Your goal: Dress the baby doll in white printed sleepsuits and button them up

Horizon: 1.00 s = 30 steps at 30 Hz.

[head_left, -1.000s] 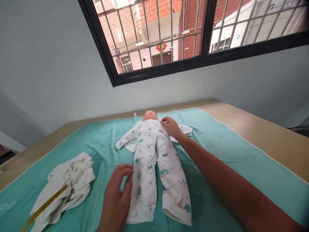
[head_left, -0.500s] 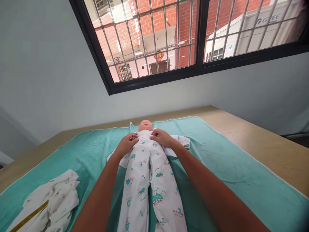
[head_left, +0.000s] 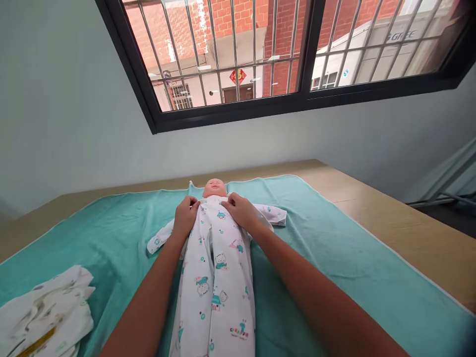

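Observation:
A baby doll [head_left: 214,187] lies on its back, its head at the far end of a teal cloth [head_left: 316,267]. White printed baby pants [head_left: 219,248] lie over its front, from just below the chin down toward me, legs side by side. My left hand [head_left: 186,214] pinches the top edge of the pants at the left corner. At the right corner, my right hand [head_left: 240,210] grips the same edge, fingers curled. Sleeves of a matching white top [head_left: 273,214] stick out on both sides. The doll's body is hidden under the clothes.
A crumpled white printed cloth [head_left: 55,307], with a yellow strip [head_left: 37,342] on it, lies at the near left. The teal cloth covers much of a wooden table [head_left: 375,218]. Behind stand a wall and a barred window [head_left: 230,59].
Both hands have drawn the pants' top edge up closer to the doll's chin. The pant legs now lie closer together, and more of the left sleeve shows. The camera view has shifted slightly.

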### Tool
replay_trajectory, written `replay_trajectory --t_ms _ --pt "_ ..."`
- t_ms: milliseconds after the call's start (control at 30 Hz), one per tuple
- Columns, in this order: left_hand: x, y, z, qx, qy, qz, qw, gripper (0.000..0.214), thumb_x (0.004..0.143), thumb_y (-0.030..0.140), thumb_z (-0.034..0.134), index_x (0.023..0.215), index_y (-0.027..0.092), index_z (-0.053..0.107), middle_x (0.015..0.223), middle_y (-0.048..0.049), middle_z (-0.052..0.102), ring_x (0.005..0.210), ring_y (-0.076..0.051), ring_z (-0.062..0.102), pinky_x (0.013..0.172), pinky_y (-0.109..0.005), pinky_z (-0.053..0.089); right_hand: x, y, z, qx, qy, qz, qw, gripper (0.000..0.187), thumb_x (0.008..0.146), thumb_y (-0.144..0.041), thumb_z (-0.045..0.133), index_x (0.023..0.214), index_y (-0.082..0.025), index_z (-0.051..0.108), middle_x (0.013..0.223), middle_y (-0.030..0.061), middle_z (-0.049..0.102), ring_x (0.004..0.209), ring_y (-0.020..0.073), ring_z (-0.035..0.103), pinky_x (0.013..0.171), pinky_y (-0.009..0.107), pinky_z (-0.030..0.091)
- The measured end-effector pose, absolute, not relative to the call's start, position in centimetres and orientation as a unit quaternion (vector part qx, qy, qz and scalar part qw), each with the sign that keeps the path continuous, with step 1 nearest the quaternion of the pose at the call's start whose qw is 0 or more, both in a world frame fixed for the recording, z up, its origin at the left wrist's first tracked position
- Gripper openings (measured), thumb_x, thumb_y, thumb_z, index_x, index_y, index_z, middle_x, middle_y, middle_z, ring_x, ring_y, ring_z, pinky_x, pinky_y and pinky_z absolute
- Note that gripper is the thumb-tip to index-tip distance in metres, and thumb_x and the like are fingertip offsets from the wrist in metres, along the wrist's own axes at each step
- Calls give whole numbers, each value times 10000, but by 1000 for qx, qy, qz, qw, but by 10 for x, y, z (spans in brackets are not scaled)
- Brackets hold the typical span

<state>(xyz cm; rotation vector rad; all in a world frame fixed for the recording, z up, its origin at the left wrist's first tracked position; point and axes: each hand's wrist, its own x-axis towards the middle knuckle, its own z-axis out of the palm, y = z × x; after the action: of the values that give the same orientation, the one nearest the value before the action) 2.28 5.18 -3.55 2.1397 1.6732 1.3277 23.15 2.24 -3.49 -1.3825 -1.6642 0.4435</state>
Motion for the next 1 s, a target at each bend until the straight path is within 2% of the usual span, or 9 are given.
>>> replay_trajectory --t_ms 167,300,367,433,533,633,800,933,1000 --pt "11 54 -58 691 552 468 7 75 809 186 471 787 202 542 890 -52 596 849 -185 573 766 -296 476 231 27 -39 -551 -658 167 485 177 826 -394 540 816 -224 490 774 -36 581 695 139 504 641 258 359" --pt "4 51 -65 691 559 456 -44 80 850 230 483 837 202 557 908 -68 599 895 -215 562 824 -333 465 245 32 -41 -586 -650 61 480 85 832 -282 513 877 -210 513 894 13 586 788 156 526 710 267 384" --pt "3 47 -64 689 567 446 -67 115 865 281 502 879 192 573 926 -86 610 917 -242 554 846 -367 447 254 34 -36 -621 -651 7 436 110 828 -283 528 898 -199 532 974 53 589 889 187 529 741 282 383" --pt "4 41 -61 685 585 423 -94 183 877 336 509 912 176 590 943 -107 618 930 -271 546 834 -388 433 265 33 -26 -665 -659 19 352 158 829 -337 545 898 -195 552 979 72 603 916 211 534 718 293 380" --pt "6 27 -56 677 643 323 -156 262 909 376 462 938 162 610 963 -120 621 938 -289 545 776 -374 420 280 28 -5 -699 -681 110 191 260 855 -444 497 914 -202 570 930 66 629 815 203 557 623 290 357" --pt "5 7 -53 669 684 232 -175 288 936 363 404 982 162 605 990 -105 629 928 -267 564 739 -342 404 295 19 15 -677 -712 164 87 254 799 -456 561 829 -208 604 851 46 643 734 189 564 572 281 329" --pt "-1 -28 -51 662 722 183 -85 340 918 444 406 985 176 603 1033 -103 642 939 -258 589 713 -325 391 306 10 23 -627 -744 230 0 180 650 -359 683 639 -201 595 682 8 624 607 166 542 543 278 311" --pt "-1 -42 -52 636 750 181 -26 428 862 480 475 1138 164 559 1164 -135 602 1028 -281 575 731 -338 410 302 8 24 -602 -758 248 -34 129 612 -264 663 611 -189 558 636 12 613 586 163 522 542 282 308" --pt "-2 -43 -53 632 757 163 -30 414 864 471 462 1109 156 575 1155 -151 596 1048 -297 562 751 -354 419 298 5 30 -578 -772 263 -25 135 637 -279 636 615 -193 535 647 3 614 575 144 495 533 276 295"
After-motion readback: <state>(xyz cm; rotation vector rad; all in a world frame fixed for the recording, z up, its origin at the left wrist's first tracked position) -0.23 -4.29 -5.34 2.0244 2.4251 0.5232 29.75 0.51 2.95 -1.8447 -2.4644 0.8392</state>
